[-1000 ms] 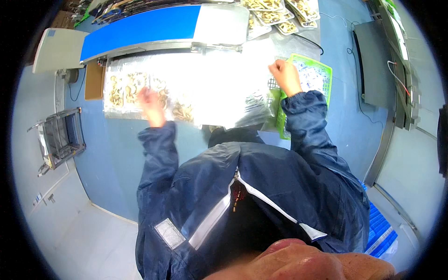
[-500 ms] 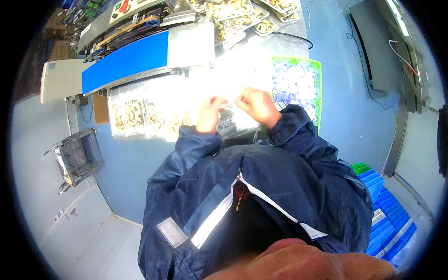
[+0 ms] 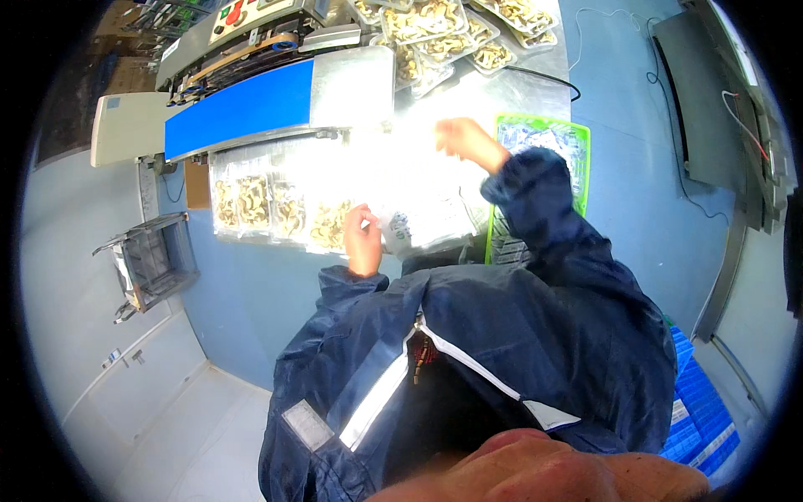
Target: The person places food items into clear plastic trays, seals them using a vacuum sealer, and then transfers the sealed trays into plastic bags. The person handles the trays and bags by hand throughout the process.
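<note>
A clear plastic pouch (image 3: 422, 226) with a printed patch lies flat on the bright worktop (image 3: 468, 96), just before the person's chest. The left hand (image 3: 362, 241) pinches its near-left corner, probably to steady the slippery film. The right hand (image 3: 462, 136) hovers raised beyond it, blurred; I cannot tell its grip. A green tray (image 3: 581, 142) sits right; sealed pouches of pale slices (image 3: 276, 209) lie left.

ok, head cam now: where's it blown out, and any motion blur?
Head view: glare washes out the steel table and part of the clear pouch at the left hand; right hand is smeared by motion; fisheye bends the blue conveyor.
</note>
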Tool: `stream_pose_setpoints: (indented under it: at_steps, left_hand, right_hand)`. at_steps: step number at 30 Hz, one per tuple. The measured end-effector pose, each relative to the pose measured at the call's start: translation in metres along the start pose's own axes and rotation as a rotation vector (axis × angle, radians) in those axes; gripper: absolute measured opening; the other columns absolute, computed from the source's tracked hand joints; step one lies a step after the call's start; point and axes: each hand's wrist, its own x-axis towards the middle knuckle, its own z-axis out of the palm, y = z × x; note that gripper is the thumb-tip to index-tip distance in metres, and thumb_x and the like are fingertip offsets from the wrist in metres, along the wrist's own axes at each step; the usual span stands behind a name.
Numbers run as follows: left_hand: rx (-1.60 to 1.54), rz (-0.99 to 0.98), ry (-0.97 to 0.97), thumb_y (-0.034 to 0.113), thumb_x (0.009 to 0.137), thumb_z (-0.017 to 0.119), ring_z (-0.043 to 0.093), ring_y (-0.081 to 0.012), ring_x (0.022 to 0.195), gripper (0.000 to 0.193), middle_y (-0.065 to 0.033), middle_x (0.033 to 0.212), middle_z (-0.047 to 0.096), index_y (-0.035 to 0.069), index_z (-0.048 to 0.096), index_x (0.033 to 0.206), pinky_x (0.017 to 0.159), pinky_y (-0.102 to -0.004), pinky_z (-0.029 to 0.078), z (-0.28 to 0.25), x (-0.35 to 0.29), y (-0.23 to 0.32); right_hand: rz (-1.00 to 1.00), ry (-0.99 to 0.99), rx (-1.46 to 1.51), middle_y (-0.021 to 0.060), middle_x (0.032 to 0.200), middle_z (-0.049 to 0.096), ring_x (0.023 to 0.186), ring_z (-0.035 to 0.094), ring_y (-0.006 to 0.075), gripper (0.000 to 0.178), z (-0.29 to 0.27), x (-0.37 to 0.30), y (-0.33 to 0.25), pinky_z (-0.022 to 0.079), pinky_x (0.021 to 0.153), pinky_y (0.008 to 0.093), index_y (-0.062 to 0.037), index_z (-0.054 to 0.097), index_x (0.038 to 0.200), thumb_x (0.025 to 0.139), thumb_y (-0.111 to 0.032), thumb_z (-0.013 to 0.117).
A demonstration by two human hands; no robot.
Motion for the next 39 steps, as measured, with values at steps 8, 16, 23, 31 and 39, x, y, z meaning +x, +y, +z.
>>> stream_pose_setpoints:
  at_steps: [8,16,23,31,39]
  left_hand:
    - [0.125,-0.007,0.195,-0.008,0.081,0.056,0.052,-0.0357,0.122,0.019,-0.0236,0.141,0.043,0.003,0.057,0.097,0.098,-0.0392,0.046,-0.013,-0.010,0.020]
    - [-0.164,-0.077,0.142,0.001,0.084,0.060,0.055,-0.0283,0.115,0.014,-0.0242,0.132,0.053,0.001,0.057,0.098,0.095,-0.0363,0.046,-0.017,-0.011,-0.035]
    - [-0.376,-0.045,0.033,-0.002,0.088,0.058,0.059,-0.0209,0.104,0.010,-0.0147,0.109,0.062,0.003,0.053,0.095,0.087,-0.0323,0.048,-0.026,-0.020,-0.029]
    - [-0.288,-0.021,-0.002,-0.003,0.086,0.060,0.061,-0.0141,0.085,0.014,-0.0074,0.092,0.064,-0.001,0.059,0.099,0.079,-0.0282,0.049,-0.036,-0.024,-0.028]
    - [-0.207,0.278,-0.008,0.012,0.090,0.065,0.063,-0.0192,0.081,0.017,-0.0109,0.090,0.067,-0.002,0.062,0.099,0.077,-0.0315,0.051,-0.040,-0.015,-0.026]
  right_hand:
    - [0.045,0.556,0.206,0.0111,0.077,0.068,0.057,0.066,0.0182,0.029,0.013,0.127,0.014,0.053,0.050,0.0308,0.0046,0.063,0.092,0.092,-0.024,0.063]
    - [-0.028,0.649,0.029,0.0121,0.075,0.067,0.060,0.068,0.0187,0.025,0.019,0.131,0.019,0.054,0.052,0.0298,0.0032,0.060,0.093,0.089,-0.021,0.064]
    - [-0.236,0.756,-0.081,0.0149,0.075,0.064,0.060,0.063,0.0209,0.022,-0.011,0.075,0.038,0.052,0.058,0.0367,0.0024,0.059,0.079,0.081,-0.019,0.065]
    - [-0.330,0.583,-0.287,0.0109,0.079,0.059,0.065,0.063,0.0194,0.019,0.011,-0.055,0.002,0.050,0.054,0.0306,0.0007,0.053,0.076,0.085,-0.014,0.060]
    - [0.090,0.055,0.838,0.0084,0.078,0.064,0.068,0.067,0.0177,0.011,0.142,-0.220,-0.005,0.057,0.058,0.0287,-0.0033,0.058,0.092,0.092,-0.014,0.059]
